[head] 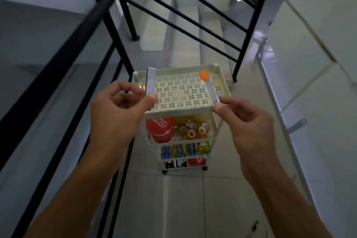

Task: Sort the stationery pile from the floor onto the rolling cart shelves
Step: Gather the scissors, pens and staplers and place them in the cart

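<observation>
Pinching one flat, shiny strip each, the left hand (119, 110) and right hand (249, 123) hold them above the cream rolling cart (185, 111) and its perforated top shelf. Below sit a red tub (160, 128), amber tape rolls (195, 130) and coloured pens (180, 151). Black metal railings (123, 50) crowd the left; pale tiled stairs (185, 31) rise beyond.

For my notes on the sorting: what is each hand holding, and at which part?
Each hand pinches one slim silvery strip with an orange end, by its near end: left hand holds left strip, right hand holds right strip, above the white cart.
</observation>
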